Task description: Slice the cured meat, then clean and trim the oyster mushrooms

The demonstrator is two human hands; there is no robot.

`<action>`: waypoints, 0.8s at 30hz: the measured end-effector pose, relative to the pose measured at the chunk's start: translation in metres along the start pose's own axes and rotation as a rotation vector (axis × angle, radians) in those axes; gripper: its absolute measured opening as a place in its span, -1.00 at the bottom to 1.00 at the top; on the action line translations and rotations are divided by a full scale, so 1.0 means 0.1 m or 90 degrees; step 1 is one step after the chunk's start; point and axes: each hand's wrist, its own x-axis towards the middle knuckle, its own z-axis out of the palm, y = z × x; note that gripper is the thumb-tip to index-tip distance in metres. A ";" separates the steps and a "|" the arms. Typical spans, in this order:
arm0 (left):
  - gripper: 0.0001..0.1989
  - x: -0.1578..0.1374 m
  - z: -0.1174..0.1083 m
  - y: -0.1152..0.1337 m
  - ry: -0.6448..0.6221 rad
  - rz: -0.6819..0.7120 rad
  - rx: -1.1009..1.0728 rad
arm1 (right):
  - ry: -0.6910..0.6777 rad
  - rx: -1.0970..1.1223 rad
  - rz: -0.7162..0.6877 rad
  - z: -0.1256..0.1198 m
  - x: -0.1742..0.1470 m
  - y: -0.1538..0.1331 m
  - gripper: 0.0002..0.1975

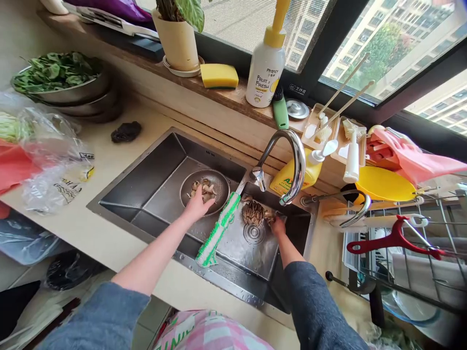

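Observation:
My left hand (197, 206) reaches into a round metal colander (184, 187) in the left basin. Its fingers are spread and touch the loose brown mushrooms (208, 191) lying there. In the right basin, a larger clump of mushrooms (253, 213) sits beside the drain (254, 234). My right hand (278, 225) is to the right of that clump, its fingers closed on a few small mushrooms (269, 216). A green and white cloth (219, 232) hangs over the divider between the basins.
A curved faucet (299, 165) arches over the right basin. Behind it stands a yellow soap bottle (292, 175). A dish rack (401, 253) is at the right. Leafy greens (58, 73) fill a metal bowl at the left, near plastic bags (54, 155). A pump bottle (265, 68) stands on the sill.

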 end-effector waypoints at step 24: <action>-0.68 -1.31 1.13 -0.03 -0.416 -0.154 -0.356 | -0.148 0.373 -0.148 -0.30 -2.05 -0.28 -0.72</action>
